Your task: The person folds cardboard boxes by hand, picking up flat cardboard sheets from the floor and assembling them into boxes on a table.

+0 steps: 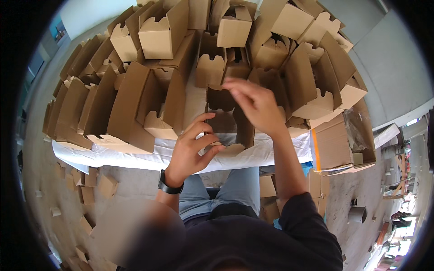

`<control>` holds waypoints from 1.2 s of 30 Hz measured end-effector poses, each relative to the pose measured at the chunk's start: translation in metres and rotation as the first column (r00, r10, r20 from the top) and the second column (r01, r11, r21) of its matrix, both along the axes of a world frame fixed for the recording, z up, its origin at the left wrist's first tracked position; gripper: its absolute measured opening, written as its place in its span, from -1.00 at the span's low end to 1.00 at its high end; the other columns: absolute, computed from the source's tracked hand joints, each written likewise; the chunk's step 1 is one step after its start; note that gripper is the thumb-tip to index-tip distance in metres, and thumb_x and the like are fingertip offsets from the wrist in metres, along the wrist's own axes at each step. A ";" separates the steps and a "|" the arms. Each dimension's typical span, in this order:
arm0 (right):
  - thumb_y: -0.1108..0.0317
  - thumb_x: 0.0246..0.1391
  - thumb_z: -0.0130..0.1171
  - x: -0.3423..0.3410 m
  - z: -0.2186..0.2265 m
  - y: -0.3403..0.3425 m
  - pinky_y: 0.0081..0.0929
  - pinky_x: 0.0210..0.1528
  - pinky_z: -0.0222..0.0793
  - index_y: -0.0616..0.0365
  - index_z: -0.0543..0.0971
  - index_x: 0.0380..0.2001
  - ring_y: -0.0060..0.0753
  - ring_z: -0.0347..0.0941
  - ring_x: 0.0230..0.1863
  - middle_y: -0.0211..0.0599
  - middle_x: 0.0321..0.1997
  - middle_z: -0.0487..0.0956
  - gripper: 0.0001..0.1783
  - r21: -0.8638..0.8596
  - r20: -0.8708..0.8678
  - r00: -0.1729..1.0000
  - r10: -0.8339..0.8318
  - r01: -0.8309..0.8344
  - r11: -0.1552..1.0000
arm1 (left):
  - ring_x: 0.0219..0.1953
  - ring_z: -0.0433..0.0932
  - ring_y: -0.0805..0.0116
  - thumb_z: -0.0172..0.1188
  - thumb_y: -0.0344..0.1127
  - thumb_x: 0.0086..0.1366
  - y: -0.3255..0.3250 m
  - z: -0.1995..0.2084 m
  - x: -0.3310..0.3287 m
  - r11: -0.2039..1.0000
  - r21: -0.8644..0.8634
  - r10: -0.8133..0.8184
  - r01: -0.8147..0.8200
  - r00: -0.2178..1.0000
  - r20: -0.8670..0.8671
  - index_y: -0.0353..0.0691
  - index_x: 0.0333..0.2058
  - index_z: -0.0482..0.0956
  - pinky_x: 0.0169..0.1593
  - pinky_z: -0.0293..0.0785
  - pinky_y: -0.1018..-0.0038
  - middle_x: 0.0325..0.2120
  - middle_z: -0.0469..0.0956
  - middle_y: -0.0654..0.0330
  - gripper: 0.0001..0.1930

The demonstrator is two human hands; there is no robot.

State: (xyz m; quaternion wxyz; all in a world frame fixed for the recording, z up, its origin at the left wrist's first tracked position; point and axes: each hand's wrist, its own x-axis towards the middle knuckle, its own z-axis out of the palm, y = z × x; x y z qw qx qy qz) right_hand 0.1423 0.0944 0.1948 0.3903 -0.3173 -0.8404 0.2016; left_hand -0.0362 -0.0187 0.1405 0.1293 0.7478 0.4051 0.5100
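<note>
A small brown cardboard box (222, 124), open at the top, stands on the white-covered table in front of me, between my two hands. My left hand (193, 145) is at its near left corner, fingers curved and apart. Its thumb lies against the near flap, and the index fingertip is by the left wall. My right hand (257, 106) reaches over the right side of the box. Its fingers are bent together at the far flap's upper edge, and the fingertips are partly hidden.
Open cardboard boxes (120, 113) crowd the table on the left, with more stacked at the back and right. A large carton (332, 142) stands at the table's right end. The white cloth (169, 156) covers the table edge. Small boxes (108, 186) lie on the floor at left.
</note>
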 end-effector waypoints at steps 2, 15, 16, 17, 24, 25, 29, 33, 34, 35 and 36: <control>0.40 0.28 0.06 0.012 -0.016 -0.001 -0.52 0.06 0.38 0.18 0.60 -0.07 -0.36 0.52 0.05 -0.17 0.04 0.60 -0.78 -0.121 -0.427 0.901 -0.076 0.026 0.992 | 0.11 0.45 -0.05 0.45 -0.45 -0.03 -0.001 -0.004 0.001 1.000 -0.016 -0.022 0.023 0.999 0.049 -0.23 -0.46 0.63 -0.07 0.47 0.22 -0.38 0.42 0.18 -0.83; 0.28 0.20 0.11 0.031 -0.022 -0.034 -0.17 0.39 0.00 0.16 0.49 0.11 -0.14 0.27 0.33 -0.04 0.27 0.40 -0.58 0.093 0.025 0.993 -0.119 0.117 0.989 | 0.17 0.39 -0.03 0.45 -0.48 -0.06 -0.005 -0.005 0.004 0.996 -0.071 -0.058 0.061 0.997 0.054 -0.22 -0.47 0.64 0.06 0.39 0.18 -0.34 0.44 0.20 -0.84; 0.30 0.16 0.14 0.028 -0.014 -0.034 -0.11 0.40 -0.01 0.16 0.48 0.12 -0.11 0.27 0.33 -0.02 0.26 0.40 -0.54 0.234 0.206 0.967 -0.153 0.104 0.967 | 0.15 0.40 -0.06 0.46 -0.46 -0.07 -0.004 -0.004 0.005 0.997 -0.059 -0.051 0.053 0.998 0.037 -0.23 -0.46 0.63 0.03 0.41 0.19 -0.34 0.44 0.19 -0.82; 0.30 0.13 0.16 0.024 -0.010 -0.033 -0.10 0.41 -0.03 0.16 0.45 0.15 -0.13 0.26 0.34 -0.05 0.26 0.40 -0.51 0.275 0.262 0.948 -0.179 0.104 0.956 | 0.14 0.41 -0.09 0.47 -0.44 -0.07 -0.003 -0.002 0.006 0.998 -0.047 -0.043 0.044 0.999 0.019 -0.24 -0.46 0.61 0.00 0.44 0.19 -0.35 0.44 0.17 -0.80; 0.28 0.00 0.25 0.017 0.002 -0.021 -0.05 0.42 -0.03 0.17 0.43 0.14 -0.24 0.39 0.21 -0.15 0.14 0.51 -0.41 0.253 0.437 0.890 -0.130 0.017 0.967 | 0.02 0.49 -0.01 0.43 -0.35 0.00 -0.001 0.016 -0.008 0.995 -0.052 -0.088 0.085 0.995 -0.053 -0.24 -0.40 0.62 -0.03 0.45 0.24 -0.30 0.49 0.14 -0.80; 0.28 -0.03 0.26 0.017 0.005 -0.020 -0.04 0.42 -0.03 0.17 0.46 0.11 -0.25 0.43 0.17 -0.16 0.10 0.54 -0.42 0.221 0.456 0.885 -0.089 -0.015 0.975 | -0.01 0.50 0.01 0.42 -0.33 0.01 0.002 0.017 -0.009 0.993 -0.085 -0.079 0.079 0.997 0.006 -0.24 -0.38 0.63 -0.04 0.45 0.25 -0.28 0.50 0.13 -0.79; 0.32 -0.13 0.27 0.019 -0.005 -0.018 -0.02 0.42 -0.03 0.17 0.57 -0.07 -0.23 0.51 0.02 -0.20 -0.09 0.61 -0.54 0.146 0.596 0.800 -0.066 -0.027 0.989 | -0.09 0.53 0.07 0.39 -0.30 0.03 0.012 0.036 0.005 0.991 -0.108 0.074 -0.082 0.994 -0.076 -0.21 -0.24 0.63 -0.03 0.43 0.26 -0.21 0.54 0.09 -0.72; 0.34 -0.17 0.26 0.016 -0.007 -0.016 -0.03 0.43 -0.04 0.17 0.60 -0.14 -0.20 0.53 -0.02 -0.19 -0.19 0.63 -0.58 0.137 0.608 0.791 -0.066 -0.022 0.990 | 0.04 0.48 0.04 0.29 -0.12 0.13 0.037 0.043 0.009 0.993 0.056 0.121 -0.107 0.912 -0.392 -0.31 -0.08 0.57 0.24 0.26 0.15 -0.08 0.53 0.02 -0.55; 0.35 -0.18 0.25 0.016 -0.005 -0.014 -0.03 0.44 -0.05 0.16 0.60 -0.15 -0.19 0.53 -0.03 -0.18 -0.19 0.63 -0.59 0.113 0.633 0.772 -0.056 -0.021 0.993 | 0.13 0.43 0.08 0.30 -0.03 0.11 0.045 0.040 0.010 0.989 0.008 0.133 -0.147 0.868 -0.479 -0.32 -0.06 0.55 0.35 0.08 0.07 -0.04 0.53 0.02 -0.47; 0.36 -0.16 0.23 0.017 -0.006 -0.012 -0.04 0.42 -0.03 0.15 0.61 -0.21 -0.18 0.55 -0.09 -0.17 -0.24 0.63 -0.65 0.135 0.608 0.792 -0.056 -0.033 0.990 | 0.11 0.44 0.10 0.31 -0.01 0.08 0.050 0.041 0.008 0.988 0.012 0.138 -0.157 0.827 -0.545 -0.33 -0.09 0.56 0.35 0.07 0.06 -0.08 0.54 0.03 -0.46; 0.38 -0.15 0.21 0.018 -0.010 -0.009 -0.04 0.41 0.00 0.14 0.61 -0.27 -0.16 0.57 -0.15 -0.16 -0.29 0.63 -0.71 0.156 0.582 0.811 -0.056 -0.044 0.987 | 0.09 0.45 0.12 0.31 0.01 0.06 0.056 0.045 0.007 0.986 0.017 0.141 -0.165 0.781 -0.608 -0.35 -0.12 0.56 0.35 0.06 0.06 -0.12 0.55 0.04 -0.45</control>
